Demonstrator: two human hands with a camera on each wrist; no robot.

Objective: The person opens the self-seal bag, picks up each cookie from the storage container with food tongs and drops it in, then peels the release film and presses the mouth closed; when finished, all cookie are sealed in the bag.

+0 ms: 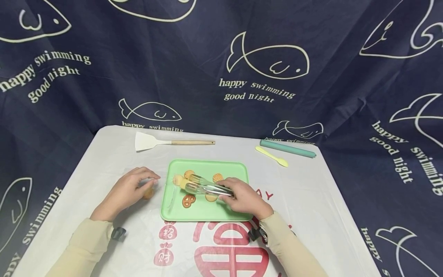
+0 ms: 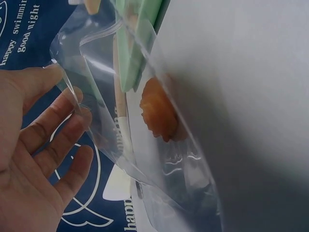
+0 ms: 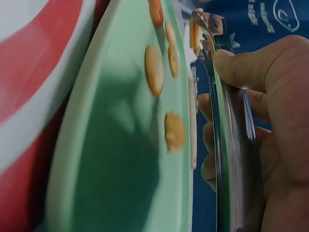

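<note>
My left hand [image 1: 129, 188] pinches the edge of a clear plastic bag [image 2: 104, 48] between thumb and fingers, left of the green tray [image 1: 214, 212]. Inside the bag lies an orange-brown cookie [image 2: 159, 111] with a scalloped rim. Over the tray, my right hand [image 1: 242, 196] grips metal tongs [image 3: 231, 145], whose tips hold a yellow cookie [image 1: 183, 183]. Beneath and around the tongs, the tray bears a brown pretzel-shaped cookie [image 1: 188, 201], a swirled round cookie [image 1: 217, 177], and other round cookies, partly hidden by the tongs.
Behind the tray lies a white spatula [image 1: 147, 142] with a wooden handle. A yellow spoon [image 1: 273, 157] and a teal stick-shaped object [image 1: 288, 149] are at the back right. A dark blue printed curtain [image 1: 200, 84] surrounds the white-covered table [image 1: 304, 215].
</note>
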